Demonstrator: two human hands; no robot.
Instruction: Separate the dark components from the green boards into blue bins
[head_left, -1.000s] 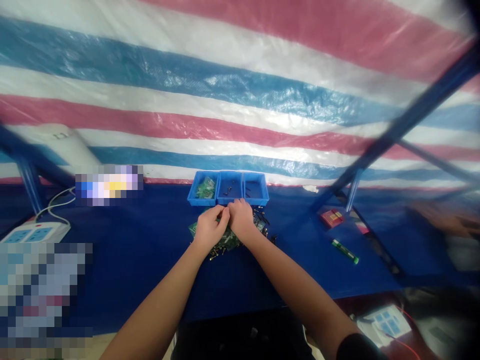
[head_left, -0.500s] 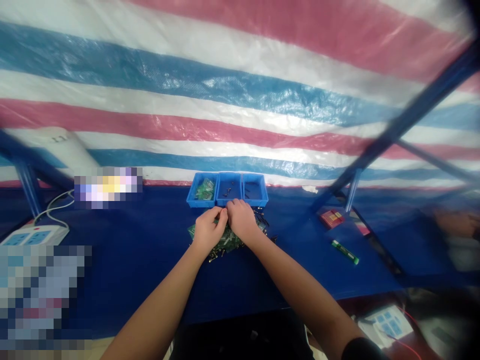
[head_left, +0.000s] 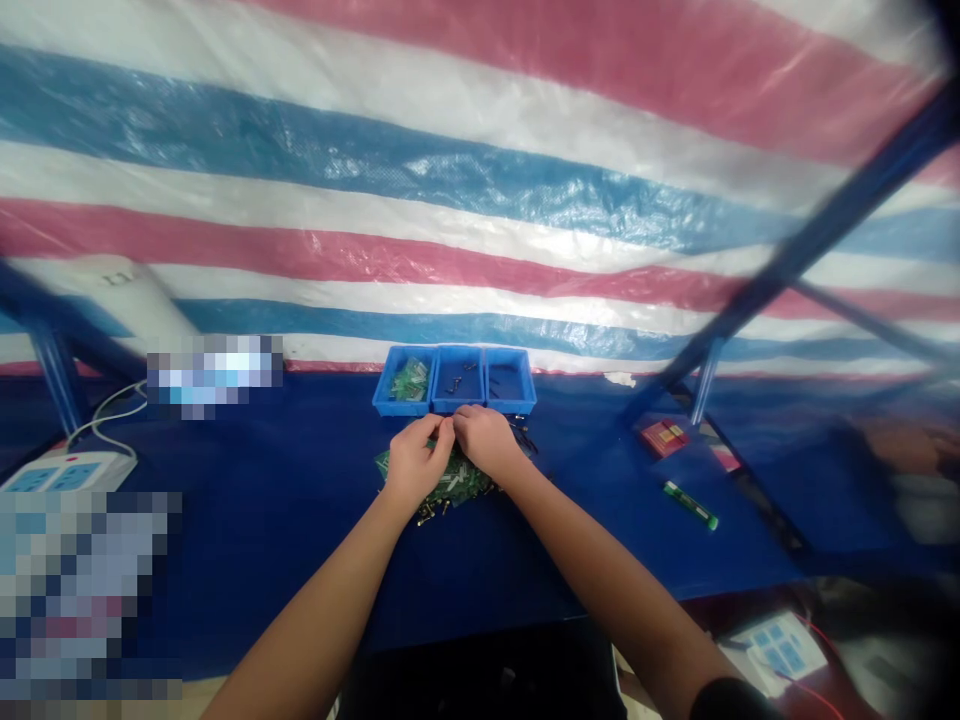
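We held our left hand [head_left: 418, 457] and right hand [head_left: 486, 440] together over the green boards [head_left: 461, 478], probably so each could steady the other; we could not tell what, if anything, either grip clasped. The boards lay on the counter [head_left: 300, 510], the bins [head_left: 471, 373] just beyond, presumably for easy reach.

We could pass a hand over the blue table [head_left: 285, 530] left of the pile of green boards [head_left: 459, 482], or between the pile and the green tube [head_left: 690, 504]. Straight ahead, three blue trays [head_left: 445, 406] stand in our way; farther right, a slanting blue post [head_left: 750, 290] blocks us beside the red box [head_left: 664, 437].
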